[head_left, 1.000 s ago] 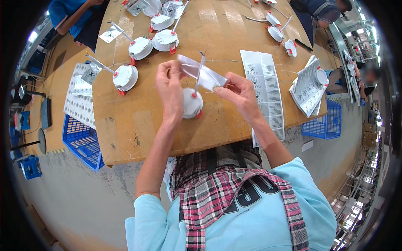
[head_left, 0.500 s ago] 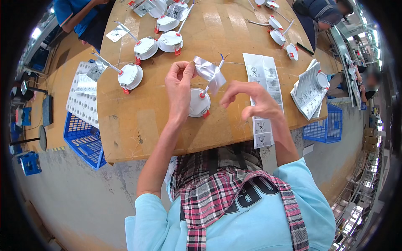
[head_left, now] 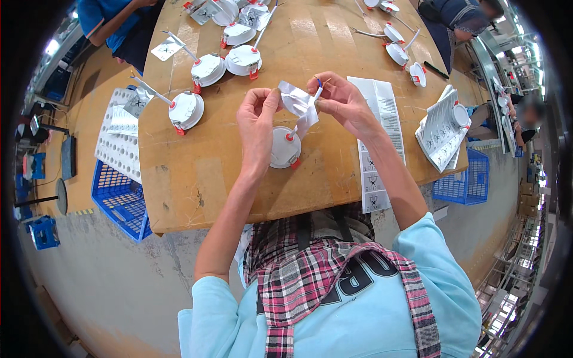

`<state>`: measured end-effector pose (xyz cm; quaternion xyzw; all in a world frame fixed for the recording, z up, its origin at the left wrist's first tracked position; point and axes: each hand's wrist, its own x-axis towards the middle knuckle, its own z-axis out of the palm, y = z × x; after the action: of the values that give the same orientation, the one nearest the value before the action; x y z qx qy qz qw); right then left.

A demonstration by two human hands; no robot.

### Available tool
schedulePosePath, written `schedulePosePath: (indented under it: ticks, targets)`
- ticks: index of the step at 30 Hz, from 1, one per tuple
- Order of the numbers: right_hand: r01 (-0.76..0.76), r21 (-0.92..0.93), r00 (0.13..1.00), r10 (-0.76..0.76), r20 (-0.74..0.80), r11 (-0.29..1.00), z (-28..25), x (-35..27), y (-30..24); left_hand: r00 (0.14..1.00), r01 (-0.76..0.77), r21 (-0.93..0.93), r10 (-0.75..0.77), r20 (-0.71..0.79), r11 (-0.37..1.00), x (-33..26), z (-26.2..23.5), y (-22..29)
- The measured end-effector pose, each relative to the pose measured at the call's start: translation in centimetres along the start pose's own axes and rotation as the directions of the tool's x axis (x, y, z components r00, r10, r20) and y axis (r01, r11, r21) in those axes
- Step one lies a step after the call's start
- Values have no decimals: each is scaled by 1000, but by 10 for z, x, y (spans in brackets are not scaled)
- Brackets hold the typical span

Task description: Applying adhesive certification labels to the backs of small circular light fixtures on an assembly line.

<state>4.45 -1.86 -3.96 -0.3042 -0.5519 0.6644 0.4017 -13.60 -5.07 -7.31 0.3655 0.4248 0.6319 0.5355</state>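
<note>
A round white downlight (head_left: 283, 150) with red clips lies on the brown table in front of me. Its white cable (head_left: 319, 92) rises from a red grommet and ends in bare blue and brownish wires. Around the cable hangs a shiny silver label (head_left: 295, 100), its back side facing up. My left hand (head_left: 256, 122) pinches the label's left end between thumb and fingers. At the label's other side, just below the wire ends, my right hand (head_left: 348, 107) is closed with thumb and forefinger on the label and cable; its exact grip is partly hidden.
A strip sheet of printed labels (head_left: 378, 125) lies right of my hands, a stack of silver sheets (head_left: 439, 134) beyond it. Several finished-looking downlights (head_left: 186, 110) stand left and far. Blue crates (head_left: 116, 194) flank the table (head_left: 197, 203). Co-workers (head_left: 110, 24) sit at the far corners.
My right hand has moved up and left from beside the label and closed on it at the cable. The left hand stays nearly where it was, still pinching the label.
</note>
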Motion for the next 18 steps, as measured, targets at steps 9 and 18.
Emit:
schedulePosePath:
  ticks: [9,18]
  targets:
    - [-30,-36,998,28,-53,999,4,5,1,1000,-1,-5,1,-1,1000,-3,-3,3]
    - [-91,-191,985,60,-160,977,12,5,-7,1000,-4,-45,4,-19,999,-4,-1,6]
